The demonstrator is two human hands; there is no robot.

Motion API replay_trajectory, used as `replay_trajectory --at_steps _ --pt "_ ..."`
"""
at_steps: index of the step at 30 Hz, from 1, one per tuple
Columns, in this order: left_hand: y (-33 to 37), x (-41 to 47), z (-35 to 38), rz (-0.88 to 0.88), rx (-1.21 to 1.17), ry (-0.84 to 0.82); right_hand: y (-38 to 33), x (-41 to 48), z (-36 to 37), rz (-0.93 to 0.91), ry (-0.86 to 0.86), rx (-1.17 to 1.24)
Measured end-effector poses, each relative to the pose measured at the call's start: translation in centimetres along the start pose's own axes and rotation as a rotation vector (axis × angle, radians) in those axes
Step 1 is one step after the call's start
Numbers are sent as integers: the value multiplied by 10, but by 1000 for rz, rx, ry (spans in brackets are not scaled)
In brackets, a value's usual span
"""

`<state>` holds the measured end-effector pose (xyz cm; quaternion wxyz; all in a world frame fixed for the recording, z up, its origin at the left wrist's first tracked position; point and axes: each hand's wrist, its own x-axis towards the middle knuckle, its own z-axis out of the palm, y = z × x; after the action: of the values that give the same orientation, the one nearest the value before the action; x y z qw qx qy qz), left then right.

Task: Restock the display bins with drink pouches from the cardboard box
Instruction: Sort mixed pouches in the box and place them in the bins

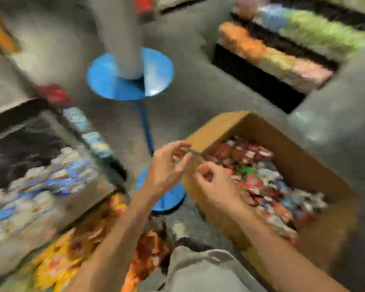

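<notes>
**Drink pouches (261, 171) heaped in the cardboard box (223, 125), one between my hands**

Drink pouches, red, green, blue and silver, fill the open box at four o'clock from the middle of my view. The box sits on the grey floor (198, 98) with its near corner just beside my hands. Everything is smeared by blur, so no print on any pack can be read.

My left hand (167, 167) is raised at the centre, just off the box's left corner. Its thumb and fingertips pinch a single pouch (193, 153), which shows only as a thin silvery edge. My right hand (215, 186) is close beside it at five o'clock, over the box's near wall. Its fingers are curled in towards the lower end of that pouch. I cannot tell whether they actually grip it or only sit against it.

At nine o'clock stands a display bin (91, 197), partly filled with blue and white packs (40, 186); its far part looks dark. Below it, at seven o'clock, lie yellow packs (55, 260), and orange-red packs (150, 247) lie nearer six.

At twelve o'clock a blue stand (105, 81) shows a round top. A thin blue rod runs down from it to a round foot that is half hidden behind my left wrist. At two o'clock black shelving (251, 76) carries rows of orange, green and pale packs. My grey trouser knee (198, 268) fills six o'clock.
</notes>
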<state>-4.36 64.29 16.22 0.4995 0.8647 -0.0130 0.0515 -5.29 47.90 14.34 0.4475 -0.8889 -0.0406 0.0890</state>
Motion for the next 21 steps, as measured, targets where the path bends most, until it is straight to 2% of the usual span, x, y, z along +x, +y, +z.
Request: replay_trajectory --at_steps 4,6,9,11,15,17,21 --pt "13 25 127 62 154 -456 98 -34 -62 352 163 -26" --pt "8 31 182 51 282 -635 136 -45 -86 521 210 -12" --pt "-10 39 245 70 453 -851 195 -53 -109 667 211 -64" --pt "-18 46 275 72 551 -970 230 -55 -115 741 159 -82" --pt "-47 68 323 42 717 -1007 287 -34 -120 855 12 -96" --pt "-67 79 343 52 812 -1050 310 -15 -116 843 -69 -91" --pt "-101 96 374 236 1100 -1322 346 12 -92 809 -270 -160"
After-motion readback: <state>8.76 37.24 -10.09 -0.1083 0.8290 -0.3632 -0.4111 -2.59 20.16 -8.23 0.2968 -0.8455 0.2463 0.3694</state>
